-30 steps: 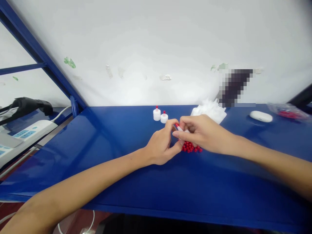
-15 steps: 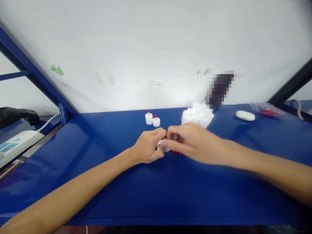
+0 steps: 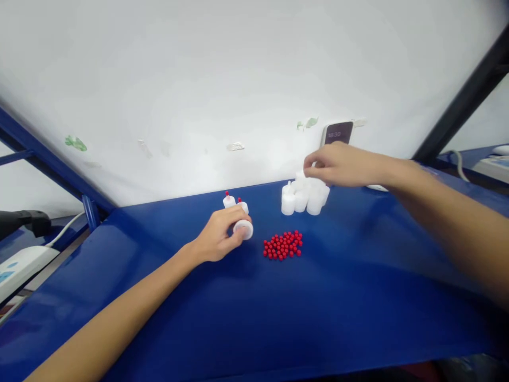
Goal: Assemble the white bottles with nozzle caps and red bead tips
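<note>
My left hand (image 3: 220,233) grips a white nozzle cap (image 3: 244,229), tilted so that its round open underside faces me. Just behind it, two white nozzle caps with red tips stand upright; the farther one (image 3: 229,201) shows fully, the nearer (image 3: 243,207) is partly covered by my fingers. At the back, my right hand (image 3: 338,164) reaches over a cluster of white nozzle caps (image 3: 314,201), its fingertips pinched on one at the top. Many small red tip caps (image 3: 282,245) lie loose on the blue table between my hands.
A phone (image 3: 338,132) leans against the white wall behind the cluster. My right wrist partly covers a white case (image 3: 377,188). A white power strip (image 3: 26,270) lies at the left, and blue frame posts (image 3: 93,215) stand at the table's sides.
My hands have come apart. The left moved left with its nozzle cap, now near the two standing ones; the right moved up and back to the white cluster, uncovering the red tip caps.
</note>
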`<state>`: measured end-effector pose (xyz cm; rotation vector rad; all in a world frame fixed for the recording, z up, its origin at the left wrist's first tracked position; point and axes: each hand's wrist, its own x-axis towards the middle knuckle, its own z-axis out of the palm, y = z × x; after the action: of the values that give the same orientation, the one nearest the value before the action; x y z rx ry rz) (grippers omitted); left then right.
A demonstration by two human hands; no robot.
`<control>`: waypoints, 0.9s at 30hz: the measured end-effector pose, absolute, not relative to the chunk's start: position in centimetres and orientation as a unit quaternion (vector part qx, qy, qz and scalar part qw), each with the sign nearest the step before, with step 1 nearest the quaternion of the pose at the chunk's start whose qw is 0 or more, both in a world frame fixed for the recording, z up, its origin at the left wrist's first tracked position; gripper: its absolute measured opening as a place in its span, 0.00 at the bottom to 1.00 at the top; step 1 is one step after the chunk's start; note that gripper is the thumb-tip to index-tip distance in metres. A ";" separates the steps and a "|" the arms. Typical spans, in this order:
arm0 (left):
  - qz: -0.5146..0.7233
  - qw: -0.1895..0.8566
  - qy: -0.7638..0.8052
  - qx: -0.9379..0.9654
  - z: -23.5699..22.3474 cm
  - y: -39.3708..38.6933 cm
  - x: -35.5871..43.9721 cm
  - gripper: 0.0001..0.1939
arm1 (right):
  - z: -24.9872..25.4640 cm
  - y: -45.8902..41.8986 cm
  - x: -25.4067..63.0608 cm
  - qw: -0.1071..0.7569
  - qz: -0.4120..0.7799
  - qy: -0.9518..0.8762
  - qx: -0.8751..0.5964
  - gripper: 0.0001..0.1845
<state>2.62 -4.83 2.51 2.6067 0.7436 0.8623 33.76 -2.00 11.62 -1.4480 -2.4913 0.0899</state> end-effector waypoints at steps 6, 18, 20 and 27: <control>0.397 0.186 0.336 0.834 5.8 -1.2 1.7 0.34 | 10.1 -1.6 33.1 0.107 0.045 -0.880 -0.461 0.15; 0.394 0.086 0.399 0.824 6.1 1.6 1.7 0.23 | 8.7 -1.8 31.5 0.069 -0.017 -0.866 -0.495 0.18; 0.345 0.055 0.404 0.845 5.8 1.7 1.3 0.17 | 8.4 -1.7 31.4 0.055 -0.017 -0.868 -0.493 0.15; 0.281 0.057 0.401 0.870 5.1 2.3 1.3 0.12 | 8.1 -1.5 31.2 0.082 0.000 -0.872 -0.483 0.13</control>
<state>1.28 2.34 5.13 2.6390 1.2165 0.8509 31.17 -1.46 8.06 -1.4447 -2.6044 -0.0012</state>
